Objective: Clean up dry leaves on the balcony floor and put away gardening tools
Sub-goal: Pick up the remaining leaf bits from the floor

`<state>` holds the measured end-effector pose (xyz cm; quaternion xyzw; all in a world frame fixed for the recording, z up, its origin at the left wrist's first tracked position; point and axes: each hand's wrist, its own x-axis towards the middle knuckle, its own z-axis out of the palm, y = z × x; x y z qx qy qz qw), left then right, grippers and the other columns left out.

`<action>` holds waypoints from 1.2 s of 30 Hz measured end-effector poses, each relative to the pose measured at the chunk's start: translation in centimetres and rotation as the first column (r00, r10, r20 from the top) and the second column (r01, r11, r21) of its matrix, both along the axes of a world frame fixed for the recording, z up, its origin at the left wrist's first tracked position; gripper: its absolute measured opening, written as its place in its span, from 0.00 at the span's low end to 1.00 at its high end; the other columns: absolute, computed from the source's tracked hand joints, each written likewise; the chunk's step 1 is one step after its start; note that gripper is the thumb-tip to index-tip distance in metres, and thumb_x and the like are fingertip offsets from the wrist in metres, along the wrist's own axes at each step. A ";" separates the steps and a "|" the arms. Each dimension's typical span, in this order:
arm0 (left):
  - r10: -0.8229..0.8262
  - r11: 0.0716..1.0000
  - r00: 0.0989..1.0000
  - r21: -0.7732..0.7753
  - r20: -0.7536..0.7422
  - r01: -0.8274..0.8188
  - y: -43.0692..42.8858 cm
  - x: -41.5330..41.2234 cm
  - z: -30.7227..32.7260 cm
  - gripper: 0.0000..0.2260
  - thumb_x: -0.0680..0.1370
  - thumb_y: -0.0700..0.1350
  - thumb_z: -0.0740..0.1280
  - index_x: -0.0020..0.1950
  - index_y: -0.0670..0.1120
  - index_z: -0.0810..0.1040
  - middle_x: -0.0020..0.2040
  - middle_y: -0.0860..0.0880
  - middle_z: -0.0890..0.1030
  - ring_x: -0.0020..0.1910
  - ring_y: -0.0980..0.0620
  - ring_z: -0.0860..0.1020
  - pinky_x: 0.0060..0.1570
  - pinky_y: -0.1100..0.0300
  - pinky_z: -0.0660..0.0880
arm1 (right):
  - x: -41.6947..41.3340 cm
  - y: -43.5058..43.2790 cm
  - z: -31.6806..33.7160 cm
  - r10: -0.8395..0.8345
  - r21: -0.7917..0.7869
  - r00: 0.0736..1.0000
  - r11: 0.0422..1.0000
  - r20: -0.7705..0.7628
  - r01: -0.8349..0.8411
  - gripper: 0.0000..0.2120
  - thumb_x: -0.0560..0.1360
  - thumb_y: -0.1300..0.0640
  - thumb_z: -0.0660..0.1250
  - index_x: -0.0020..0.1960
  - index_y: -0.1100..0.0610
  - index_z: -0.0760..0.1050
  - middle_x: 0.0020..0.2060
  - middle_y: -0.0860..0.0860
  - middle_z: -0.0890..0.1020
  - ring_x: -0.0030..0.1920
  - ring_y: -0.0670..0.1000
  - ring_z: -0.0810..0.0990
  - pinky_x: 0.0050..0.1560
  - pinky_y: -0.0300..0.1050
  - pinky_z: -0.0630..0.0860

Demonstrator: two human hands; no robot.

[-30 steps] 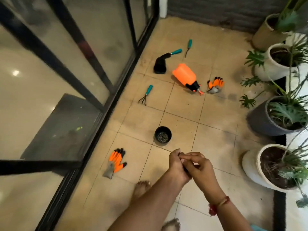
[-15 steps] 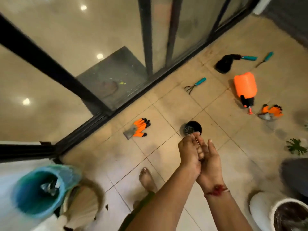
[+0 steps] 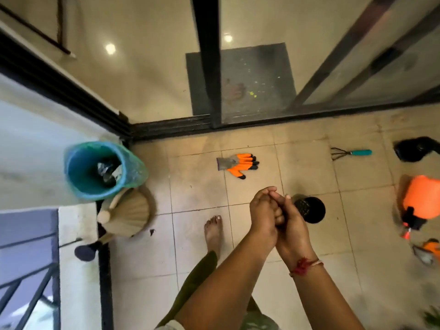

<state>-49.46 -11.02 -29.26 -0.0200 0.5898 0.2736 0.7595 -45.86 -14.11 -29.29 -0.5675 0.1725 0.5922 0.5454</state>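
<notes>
**View swings left; teal plastic bin [image 3: 81,184] now fully seen**

Clasped, the left hand [image 3: 264,210] curls over the fingers of the right hand [image 3: 291,228] above the beige tiled floor [image 3: 195,191]; whether they hold anything I cannot tell. An orange-and-grey glove [image 3: 238,163] lies near the floor's door edge, a teal-handled hand rake [image 3: 352,153] further right, the bin in the left corner.
</notes>
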 end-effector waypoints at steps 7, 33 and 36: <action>0.564 0.822 0.801 -0.224 0.202 -0.523 -1.5 -8.6 -3.1 0.11 0.80 0.41 0.56 0.38 0.47 0.69 0.18 0.53 0.57 0.14 0.57 0.55 0.17 0.66 0.49 | -5.8 0.6 -1.6 0.393 -0.032 0.919 0.919 0.022 -0.392 0.15 0.81 0.51 0.56 0.50 0.60 0.77 0.44 0.53 0.81 0.46 0.48 0.80 0.47 0.40 0.76; 0.873 0.379 0.412 -0.168 -0.261 -0.910 -20.9 -41.9 -41.7 0.11 0.81 0.38 0.52 0.42 0.48 0.68 0.20 0.54 0.55 0.16 0.57 0.54 0.19 0.65 0.47 | -39.6 -4.0 -52.8 -0.333 -0.793 -0.778 -0.518 0.533 -0.321 0.27 0.80 0.61 0.51 0.76 0.63 0.48 0.75 0.61 0.53 0.75 0.58 0.54 0.74 0.48 0.56; 0.884 0.351 0.393 -0.195 -0.254 -0.916 -22.2 -41.9 -43.3 0.11 0.81 0.39 0.53 0.41 0.48 0.68 0.20 0.54 0.55 0.16 0.57 0.54 0.17 0.65 0.48 | -40.1 -4.3 -54.1 -0.476 -0.844 -0.720 -0.446 0.505 -0.297 0.30 0.74 0.67 0.40 0.76 0.64 0.48 0.75 0.62 0.52 0.75 0.60 0.52 0.75 0.50 0.53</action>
